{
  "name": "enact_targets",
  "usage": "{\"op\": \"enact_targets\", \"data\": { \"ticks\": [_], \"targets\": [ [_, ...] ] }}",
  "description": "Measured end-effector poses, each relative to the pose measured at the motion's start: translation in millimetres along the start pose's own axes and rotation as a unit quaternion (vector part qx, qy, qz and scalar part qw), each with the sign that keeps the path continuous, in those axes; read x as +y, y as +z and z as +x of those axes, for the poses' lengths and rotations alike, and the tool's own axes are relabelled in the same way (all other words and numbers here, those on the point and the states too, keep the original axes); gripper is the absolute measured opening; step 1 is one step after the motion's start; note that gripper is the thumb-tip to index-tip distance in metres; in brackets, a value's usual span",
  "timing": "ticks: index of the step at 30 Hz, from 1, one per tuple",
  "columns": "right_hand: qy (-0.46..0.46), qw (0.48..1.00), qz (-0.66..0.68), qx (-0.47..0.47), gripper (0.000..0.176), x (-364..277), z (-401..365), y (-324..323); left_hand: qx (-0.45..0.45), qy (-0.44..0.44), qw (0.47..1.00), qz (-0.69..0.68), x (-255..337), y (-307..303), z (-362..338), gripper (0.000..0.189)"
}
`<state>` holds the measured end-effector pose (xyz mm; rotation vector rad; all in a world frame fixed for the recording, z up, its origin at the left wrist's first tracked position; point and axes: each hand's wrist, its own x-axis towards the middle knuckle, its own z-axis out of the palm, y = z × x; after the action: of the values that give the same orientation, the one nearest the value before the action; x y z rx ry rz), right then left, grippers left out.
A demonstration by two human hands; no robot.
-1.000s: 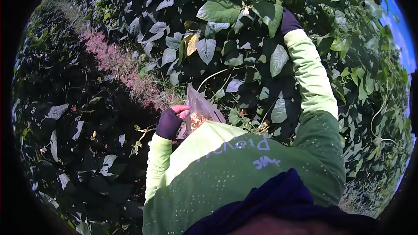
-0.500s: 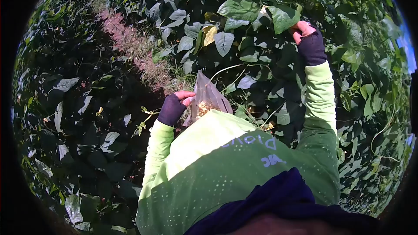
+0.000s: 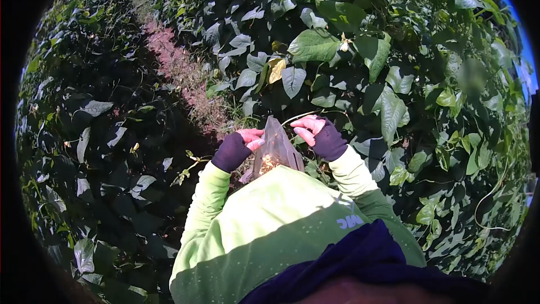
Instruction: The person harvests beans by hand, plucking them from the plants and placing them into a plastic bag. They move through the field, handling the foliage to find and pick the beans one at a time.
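Observation:
In front of my chest hangs a translucent mesh bag (image 3: 275, 138) with small pale yellow pieces (image 3: 270, 162) in its lower part. My left hand (image 3: 250, 138), in a dark fingerless glove, pinches the bag's left edge. On the other side my right hand (image 3: 309, 128), gloved the same way, is beside the bag's upper right edge with thumb and fingers drawn near each other; whether something small lies between them I cannot make out. A pale flower (image 3: 345, 43) shows among the leaves above my right hand.
Dense leafy vines (image 3: 394, 107) rise ahead and to the right, with a yellow leaf (image 3: 276, 70) among them. More dark foliage (image 3: 112, 191) fills the left side. A reddish dirt path (image 3: 169, 56) runs between the rows toward the upper left.
My right hand has come down and left from the upper leaves to the bag. The leaf it was touching hangs free, and the pale flower shows more fully. My left hand stays by the bag.

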<state>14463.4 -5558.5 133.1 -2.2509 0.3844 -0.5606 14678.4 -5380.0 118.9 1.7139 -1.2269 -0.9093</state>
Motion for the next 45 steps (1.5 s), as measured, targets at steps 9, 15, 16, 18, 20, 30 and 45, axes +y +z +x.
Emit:
{"op": "enact_targets", "data": {
  "ticks": [9,15,16,18,20,30,45],
  "targets": [
    [0.136,0.969,0.206,-0.032,0.032,39,-7,10,0.092,0.085,0.986,-0.111,34,2,26,0.053],
    [-0.070,0.967,0.052,0.238,0.045,22,97,54,0.021,-0.085,0.825,-0.559,88,29,67,0.070],
    [-0.078,0.975,0.026,0.208,0.045,49,115,60,-0.089,0.050,0.742,-0.663,74,48,93,0.068],
    [-0.077,0.961,0.084,0.253,0.045,59,142,67,-0.014,0.113,0.852,-0.511,86,36,86,0.069],
    [0.124,0.918,0.314,0.207,0.059,88,167,59,-0.043,0.093,0.829,-0.550,66,27,99,0.075],
    [0.075,0.871,0.472,-0.109,0.065,9,308,126,0.118,0.255,0.904,0.322,-43,-165,179,0.072],
    [0.171,0.786,0.562,-0.193,0.046,-51,492,178,0.370,0.142,0.867,0.301,-140,-409,265,0.038]
  ]
}}
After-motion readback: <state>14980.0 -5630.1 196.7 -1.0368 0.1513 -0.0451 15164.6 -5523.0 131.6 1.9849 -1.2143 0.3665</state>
